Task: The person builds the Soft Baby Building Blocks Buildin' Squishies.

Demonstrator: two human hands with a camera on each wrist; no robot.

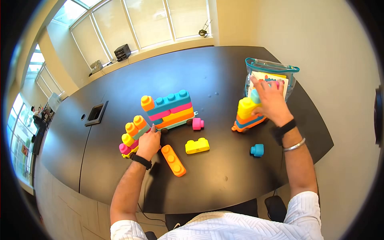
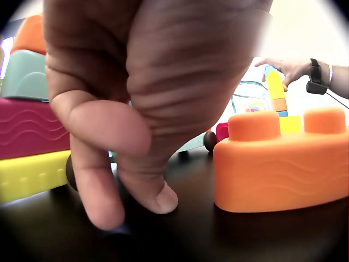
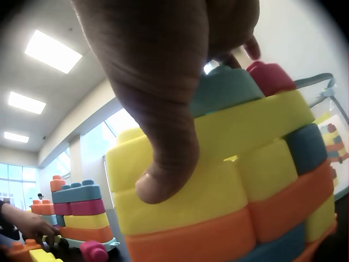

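Note:
My left hand (image 1: pixel 149 143) reaches down between two block-built train cars, pinching low at their coupling, mostly hidden by its fingers. On its left stands the smaller car (image 1: pixel 130 138) with orange, yellow and pink blocks; on its right is the taller car (image 1: pixel 172 110) with a teal block on top. An orange three-stud block (image 2: pixel 281 164) lies beside the hand. My right hand (image 1: pixel 273 100) grips the upper part of a third block-built vehicle (image 3: pixel 218 180), its thumb (image 3: pixel 155 185) against the side of a yellow block. Teal and pink blocks top this vehicle, partly under the fingers.
Between the hands lie a yellow block (image 1: pixel 197 146) and a pink block (image 1: pixel 198 124). A small blue block (image 1: pixel 257 150) sits near my right forearm. Behind the right hand stands a clear bag with teal trim (image 1: pixel 294 69). A socket box (image 1: pixel 96 113) is set into the dark table (image 1: pixel 224 188).

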